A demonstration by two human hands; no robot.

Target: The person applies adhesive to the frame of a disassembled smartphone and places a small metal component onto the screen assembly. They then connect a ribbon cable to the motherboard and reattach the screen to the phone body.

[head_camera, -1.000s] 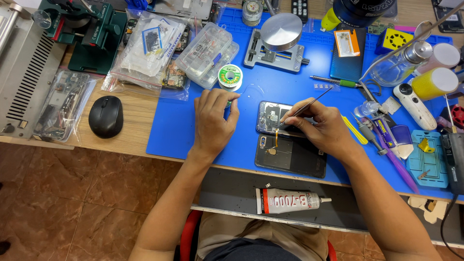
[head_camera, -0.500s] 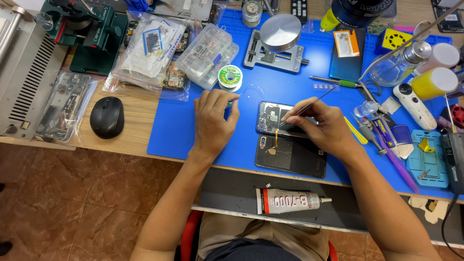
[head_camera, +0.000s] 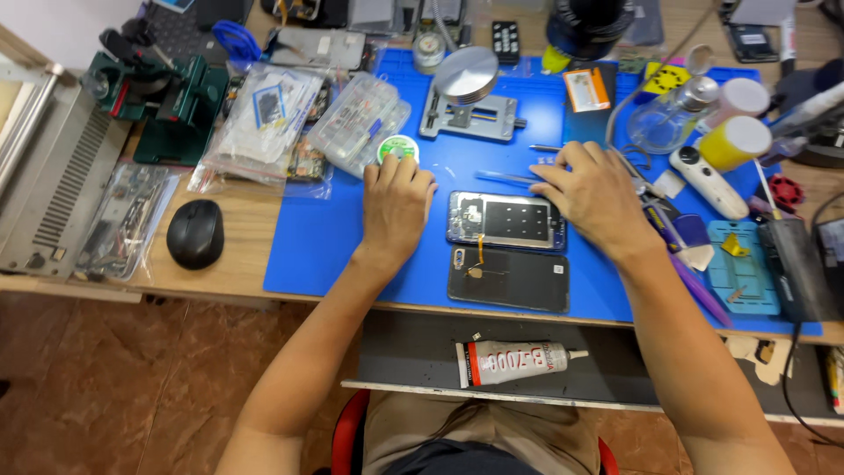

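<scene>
An opened phone [head_camera: 505, 220] lies on the blue work mat [head_camera: 316, 237]. An orange flex cable joins it to its dark back cover [head_camera: 508, 279] just below. My left hand [head_camera: 397, 207] rests on the mat left of the phone, fingers curled under, knuckles near a green solder spool [head_camera: 397, 148]. My right hand [head_camera: 587, 195] lies palm down at the phone's upper right corner. Its fingertips touch the end of thin metal tweezers [head_camera: 505, 179] that lie flat on the mat above the phone.
A glue tube [head_camera: 519, 361] lies on the pull-out shelf near me. A black mouse [head_camera: 195, 232] and bagged parts sit left of the mat. A metal phone clamp [head_camera: 468, 113] stands behind. Bottles, a teal tray [head_camera: 738, 268] and several tools crowd the right side.
My right hand has left the phone's middle, where it held a thin tool, and moved up and right. The tool now lies on the mat. My left hand has stayed put.
</scene>
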